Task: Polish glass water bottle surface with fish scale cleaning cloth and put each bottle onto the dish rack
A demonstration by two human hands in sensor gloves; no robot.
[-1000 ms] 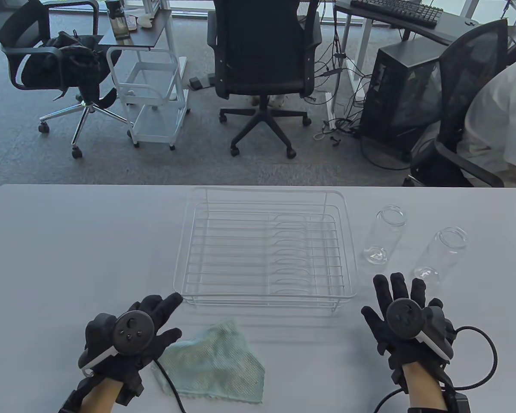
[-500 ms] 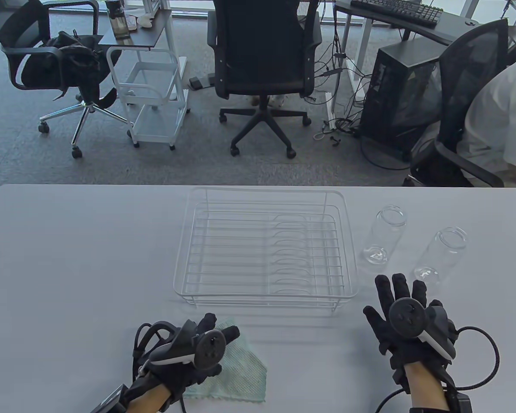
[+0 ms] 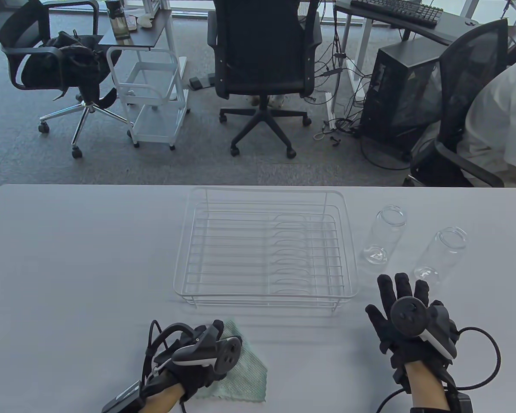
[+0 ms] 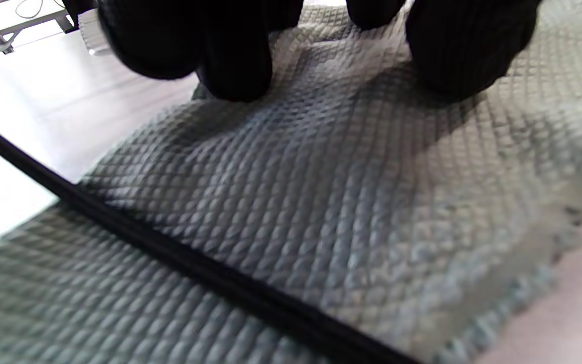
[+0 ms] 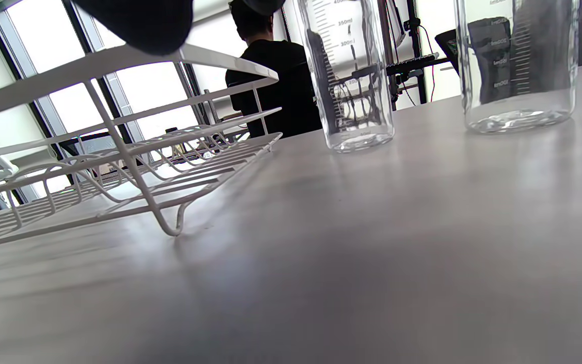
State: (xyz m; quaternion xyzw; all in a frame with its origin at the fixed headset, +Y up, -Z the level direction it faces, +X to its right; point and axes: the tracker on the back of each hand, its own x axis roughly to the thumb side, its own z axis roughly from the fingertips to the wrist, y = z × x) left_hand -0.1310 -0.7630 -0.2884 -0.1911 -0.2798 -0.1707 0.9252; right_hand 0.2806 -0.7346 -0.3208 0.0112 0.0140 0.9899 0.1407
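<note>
My left hand [image 3: 198, 357] has just come down onto the cloth [image 3: 245, 374] in front of the dish rack [image 3: 264, 251], fingertips [image 4: 235, 76] curling onto it, while my spread, empty right hand [image 3: 406, 318] waits near the two bottles [image 3: 380, 234] right of the rack, so pickup looks imminent.

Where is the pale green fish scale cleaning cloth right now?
In the table view, the pale green fish scale cleaning cloth lies flat at the table's near edge, in front of the white wire dish rack, partly under the left hand.
</note>
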